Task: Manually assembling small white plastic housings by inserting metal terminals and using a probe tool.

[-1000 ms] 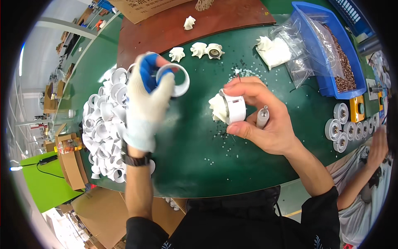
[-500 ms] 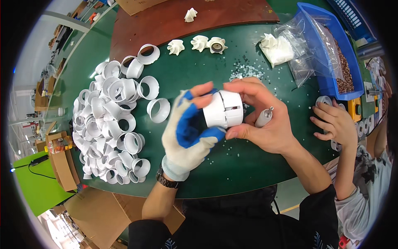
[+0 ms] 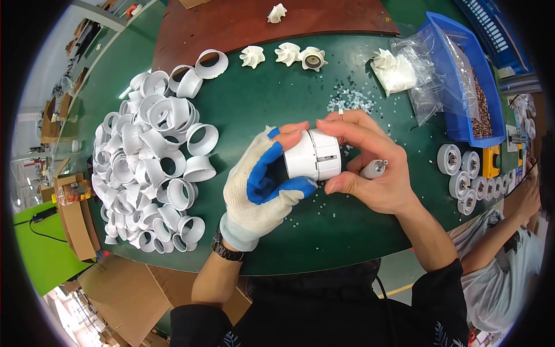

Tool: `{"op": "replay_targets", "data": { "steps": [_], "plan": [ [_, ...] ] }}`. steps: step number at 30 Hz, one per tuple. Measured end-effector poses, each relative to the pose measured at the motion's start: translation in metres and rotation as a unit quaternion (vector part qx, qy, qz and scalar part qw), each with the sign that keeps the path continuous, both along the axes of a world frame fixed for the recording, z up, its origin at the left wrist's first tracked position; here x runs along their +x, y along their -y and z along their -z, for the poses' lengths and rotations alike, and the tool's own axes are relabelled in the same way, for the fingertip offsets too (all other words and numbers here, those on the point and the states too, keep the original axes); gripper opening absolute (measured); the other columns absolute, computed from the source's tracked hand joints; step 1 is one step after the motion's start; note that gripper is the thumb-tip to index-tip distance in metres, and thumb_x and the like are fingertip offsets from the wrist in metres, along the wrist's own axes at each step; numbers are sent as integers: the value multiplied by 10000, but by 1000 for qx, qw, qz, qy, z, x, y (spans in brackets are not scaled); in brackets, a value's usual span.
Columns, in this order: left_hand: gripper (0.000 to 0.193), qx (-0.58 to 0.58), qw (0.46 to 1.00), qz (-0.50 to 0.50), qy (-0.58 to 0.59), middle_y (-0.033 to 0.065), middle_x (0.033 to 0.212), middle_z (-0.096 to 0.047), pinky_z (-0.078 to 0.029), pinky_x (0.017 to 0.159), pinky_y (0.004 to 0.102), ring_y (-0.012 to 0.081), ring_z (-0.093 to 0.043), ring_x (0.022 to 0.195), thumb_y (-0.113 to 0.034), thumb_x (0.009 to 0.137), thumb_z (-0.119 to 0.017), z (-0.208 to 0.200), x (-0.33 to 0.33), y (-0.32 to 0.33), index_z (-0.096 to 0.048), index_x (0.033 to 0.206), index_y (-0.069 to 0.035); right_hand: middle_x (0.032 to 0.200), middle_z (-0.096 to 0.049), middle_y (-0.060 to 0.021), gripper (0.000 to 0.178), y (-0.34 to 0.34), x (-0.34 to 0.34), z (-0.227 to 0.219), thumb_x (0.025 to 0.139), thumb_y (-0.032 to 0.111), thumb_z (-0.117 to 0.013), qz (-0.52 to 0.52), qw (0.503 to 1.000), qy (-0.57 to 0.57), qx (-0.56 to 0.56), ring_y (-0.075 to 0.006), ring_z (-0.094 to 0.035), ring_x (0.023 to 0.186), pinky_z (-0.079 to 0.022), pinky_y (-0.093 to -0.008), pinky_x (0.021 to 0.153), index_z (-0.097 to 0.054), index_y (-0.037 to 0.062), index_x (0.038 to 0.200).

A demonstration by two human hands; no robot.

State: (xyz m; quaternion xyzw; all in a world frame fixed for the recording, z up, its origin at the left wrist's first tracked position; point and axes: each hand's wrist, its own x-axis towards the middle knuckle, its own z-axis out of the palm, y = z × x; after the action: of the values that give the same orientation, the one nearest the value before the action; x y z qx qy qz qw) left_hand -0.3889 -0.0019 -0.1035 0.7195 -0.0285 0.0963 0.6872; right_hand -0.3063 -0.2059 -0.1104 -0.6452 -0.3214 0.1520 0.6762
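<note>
A white slotted plastic cylinder (image 3: 315, 155), made of two fitted ring sections, lies sideways between my hands. My left hand (image 3: 254, 185), in a white glove with blue-coated fingertips, is closed round its left end. My bare right hand (image 3: 376, 159) grips the right end between fingers and thumb. Tucked in the right palm is a slim white-handled tool (image 3: 373, 169) with a short metal end; a thin piece sticks up beyond the fingers, and whether it belongs to the tool I cannot tell. The inside of the cylinder is hidden.
A heap of white plastic rings (image 3: 133, 168) covers the table's left. White finned impellers (image 3: 287, 54) stand at the back. Small washers (image 3: 350, 99) lie scattered near a plastic bag (image 3: 396, 75) and a blue bin (image 3: 483, 104). Round white motor parts (image 3: 460, 184) sit right, beside a co-worker's arm (image 3: 503, 237).
The co-worker's hand has drawn back to the right, uncovering the round white parts. My hands keep hold of the cylinder, which has turned slightly. The whole view has shifted a little.
</note>
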Motion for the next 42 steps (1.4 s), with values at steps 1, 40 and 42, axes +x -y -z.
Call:
{"op": "replay_targets", "data": {
  "steps": [1,40,42],
  "plan": [
    [598,-18,1000,4,-1,244,1339,-624,-369,1138,443,299,-611,1197,-85,808,-841,0,0,1,-581,1329,49,1375,-484,-161,690,-1,0,0,760,96,-889,-1,1000,-1,4,-211,-563,1156,-616,-207,668,-596,-26,1373],
    [594,313,938,98,109,153,1187,-701,-503,1022,428,369,-674,1061,-156,670,-910,-64,0,-26,-649,1186,-20,1146,-587,-79,862,-6,-32,-35,617,299,-971,6,996,-81,41,-155,-567,838,-493,-282,764,-636,41,1369],
    [597,447,868,91,195,161,1205,-678,-517,995,440,381,-668,1072,-150,662,-899,-89,0,-41,-659,1197,-38,1100,-592,-82,901,-2,-35,-51,661,372,-953,-39,991,25,122,-128,-525,752,-455,-263,704,-585,20,1403]
  ]
}}
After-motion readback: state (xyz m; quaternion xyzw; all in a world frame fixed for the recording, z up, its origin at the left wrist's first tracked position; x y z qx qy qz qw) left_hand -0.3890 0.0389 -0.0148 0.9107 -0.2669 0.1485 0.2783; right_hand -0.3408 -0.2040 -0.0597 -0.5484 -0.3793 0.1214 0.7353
